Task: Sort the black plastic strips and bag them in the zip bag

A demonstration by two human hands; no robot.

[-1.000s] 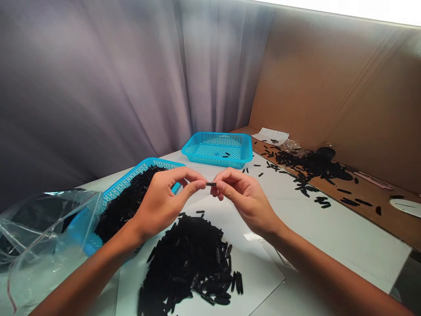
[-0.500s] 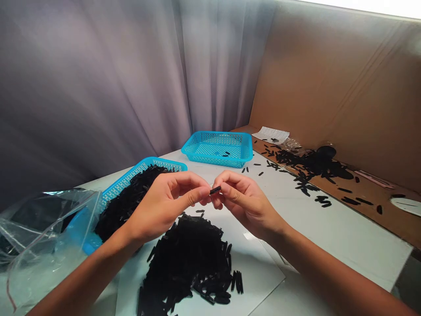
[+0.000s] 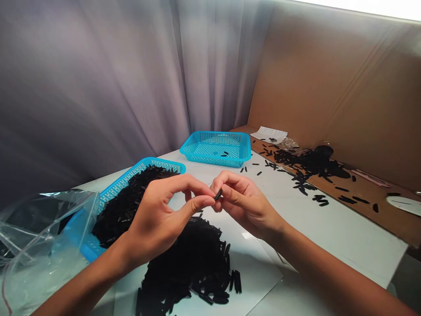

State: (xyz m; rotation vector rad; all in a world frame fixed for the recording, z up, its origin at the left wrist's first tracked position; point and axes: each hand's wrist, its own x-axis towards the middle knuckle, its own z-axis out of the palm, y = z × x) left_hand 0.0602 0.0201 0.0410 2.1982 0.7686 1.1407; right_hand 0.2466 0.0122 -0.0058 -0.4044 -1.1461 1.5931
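Gray curtains (image 3: 131, 66) hang behind a white surface (image 3: 345, 237), where the left hand (image 3: 161, 215) and right hand (image 3: 250, 202) pinch one small black piece (image 3: 218, 194) at their fingertips. One dark pile (image 3: 194, 254) lies below them; two blue baskets (image 3: 215, 159) stand, one beside the left hand, one beyond both.
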